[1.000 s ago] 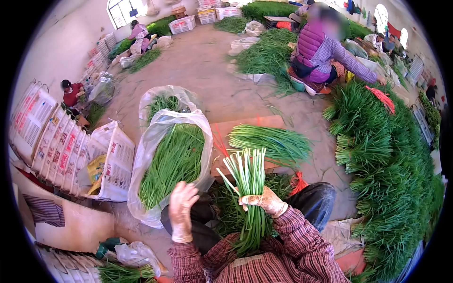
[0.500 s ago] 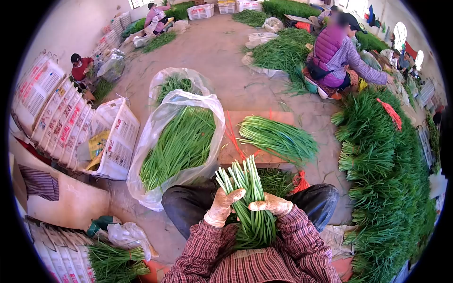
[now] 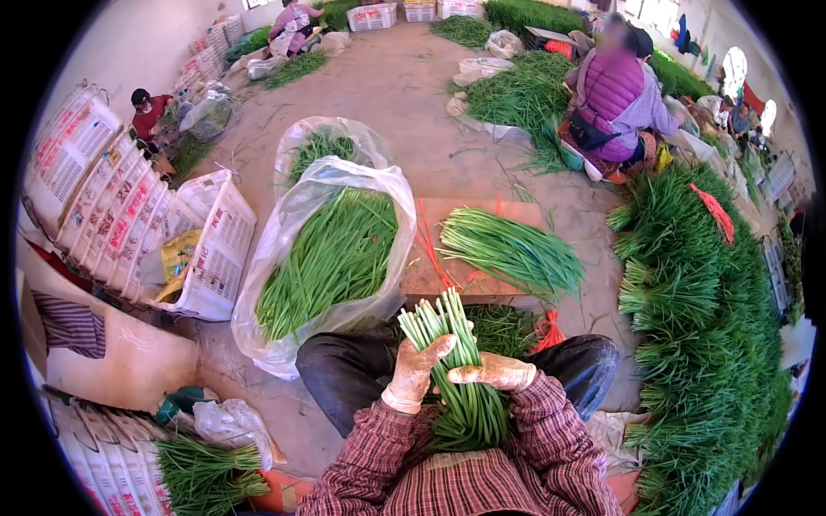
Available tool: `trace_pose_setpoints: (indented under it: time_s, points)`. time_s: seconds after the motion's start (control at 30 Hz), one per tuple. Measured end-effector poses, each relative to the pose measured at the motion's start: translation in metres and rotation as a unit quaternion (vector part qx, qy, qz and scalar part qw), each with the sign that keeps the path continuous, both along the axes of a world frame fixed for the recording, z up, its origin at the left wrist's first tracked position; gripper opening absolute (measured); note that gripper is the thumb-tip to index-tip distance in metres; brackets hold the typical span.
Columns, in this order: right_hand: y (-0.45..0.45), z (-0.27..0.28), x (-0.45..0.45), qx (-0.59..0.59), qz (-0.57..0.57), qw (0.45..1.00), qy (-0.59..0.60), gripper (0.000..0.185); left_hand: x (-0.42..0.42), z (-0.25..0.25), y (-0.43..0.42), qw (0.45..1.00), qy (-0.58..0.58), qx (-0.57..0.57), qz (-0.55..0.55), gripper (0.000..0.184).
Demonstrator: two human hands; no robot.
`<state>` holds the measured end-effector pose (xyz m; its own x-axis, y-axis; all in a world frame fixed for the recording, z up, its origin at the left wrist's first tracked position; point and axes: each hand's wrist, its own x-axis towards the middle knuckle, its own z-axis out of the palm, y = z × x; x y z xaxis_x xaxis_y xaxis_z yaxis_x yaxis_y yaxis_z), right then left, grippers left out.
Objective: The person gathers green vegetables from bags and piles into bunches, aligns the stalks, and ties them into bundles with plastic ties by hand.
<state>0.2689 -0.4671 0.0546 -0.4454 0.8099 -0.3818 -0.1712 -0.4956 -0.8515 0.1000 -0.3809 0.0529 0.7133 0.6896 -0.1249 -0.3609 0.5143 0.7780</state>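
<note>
the bundle of stalks [image 3: 466, 402] is whitish on top, green below.

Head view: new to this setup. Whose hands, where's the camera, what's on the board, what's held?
No robot here: these are a person's own two hands. The camera is worn on that person's head, looking forward and down, so the lap is at the bottom. The left hand and right hand together grip a bundle of long green stalks, pale ends pointing away from the body. Ahead, on a low board, lie a loose pile of similar stalks and some red strands. Left of it is a clear plastic bag of greens.
</note>
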Motion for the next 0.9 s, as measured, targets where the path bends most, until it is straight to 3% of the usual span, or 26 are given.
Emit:
trace_pose_setpoints:
  time_s: [0.07, 0.2, 0.27, 0.37, 0.43, 0.47, 0.53, 0.57, 0.63, 0.7, 0.77, 0.9]
  points:
    - [-0.001, -0.017, 0.002, 0.030, -0.023, 0.995, -0.090, 0.063, 0.002, 0.004, -0.002, 0.999, -0.026, -0.023, 0.019, 0.058]
    - [-0.004, -0.022, 0.000, 0.081, -0.016, 0.994, -0.073, 0.062, 0.003, 0.007, 0.000, 0.999, -0.039, -0.011, 0.014, 0.061]
    - [-0.003, -0.012, -0.003, 0.119, -0.011, 0.980, -0.157, 0.062, 0.005, 0.005, 0.004, 0.998, -0.057, 0.002, -0.011, 0.068]
    - [0.002, 0.022, -0.011, 0.139, -0.119, 0.902, -0.391, 0.062, 0.008, -0.016, 0.016, 0.995, -0.096, 0.014, 0.010, 0.095]
    - [0.006, 0.047, -0.019, 0.175, -0.175, 0.816, -0.522, 0.059, 0.010, -0.024, 0.019, 0.991, -0.130, 0.017, 0.040, 0.116]
    - [0.007, 0.041, -0.023, 0.232, -0.217, 0.760, -0.567, 0.050, 0.012, -0.030, 0.019, 0.985, -0.163, 0.039, 0.032, 0.119]
    - [0.011, 0.028, -0.027, 0.294, -0.184, 0.649, -0.677, 0.058, 0.020, -0.025, 0.004, 0.985, -0.160, 0.008, 0.066, 0.121]
    - [0.009, 0.024, -0.033, 0.294, -0.180, 0.651, -0.676, 0.058, 0.024, -0.037, 0.003, 0.985, -0.149, 0.039, 0.084, 0.119]
    - [0.009, 0.023, -0.047, 0.287, -0.125, 0.542, -0.780, 0.075, 0.025, -0.021, -0.004, 0.987, -0.113, -0.004, 0.115, 0.112]
    - [0.006, 0.027, -0.054, 0.282, -0.109, 0.548, -0.780, 0.083, 0.023, -0.017, -0.004, 0.986, -0.107, -0.023, 0.126, 0.108]
    - [0.003, 0.037, -0.059, 0.267, -0.087, 0.558, -0.781, 0.095, 0.019, -0.013, -0.004, 0.966, -0.207, -0.111, 0.108, 0.099]
    - [-0.001, 0.035, -0.060, 0.318, -0.115, 0.551, -0.763, 0.095, 0.015, -0.017, 0.001, 0.955, -0.250, -0.121, 0.103, 0.096]
